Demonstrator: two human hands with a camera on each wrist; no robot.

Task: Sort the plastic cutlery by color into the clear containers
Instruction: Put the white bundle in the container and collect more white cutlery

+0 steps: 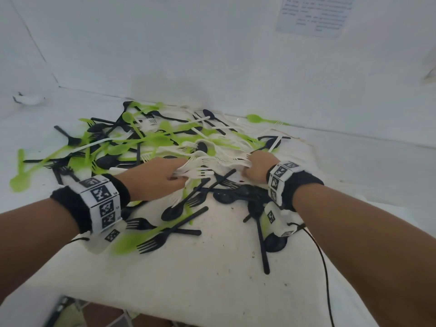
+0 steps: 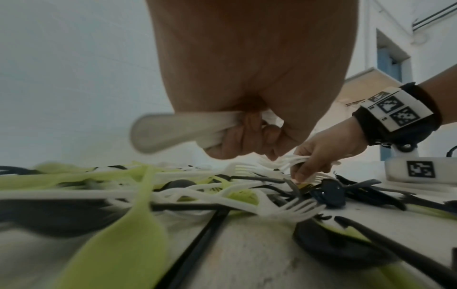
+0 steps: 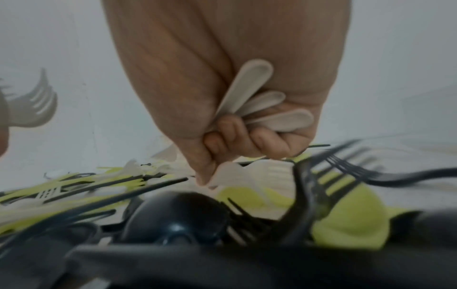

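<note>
A mixed pile of green (image 1: 151,140), black (image 1: 186,206) and white plastic cutlery covers the white table (image 1: 212,267). My left hand (image 1: 162,178) grips a bundle of white forks (image 1: 200,172) just above the pile; their handle ends (image 2: 173,133) stick out of the fist in the left wrist view. My right hand (image 1: 258,166) grips another bunch of white cutlery (image 1: 236,160), with three white handle ends (image 3: 262,103) fanned out of its curled fingers. Its thumb touches a white fork (image 3: 259,172) lying on the pile. No clear container is in view.
White walls (image 1: 188,55) close the table at the back and left, with a printed sheet (image 1: 313,15) at upper right. Black forks and spoons (image 1: 238,194) lie under my right wrist. A black cable (image 1: 323,263) runs off that wrist. The table's near edge (image 1: 118,305) is at the bottom.
</note>
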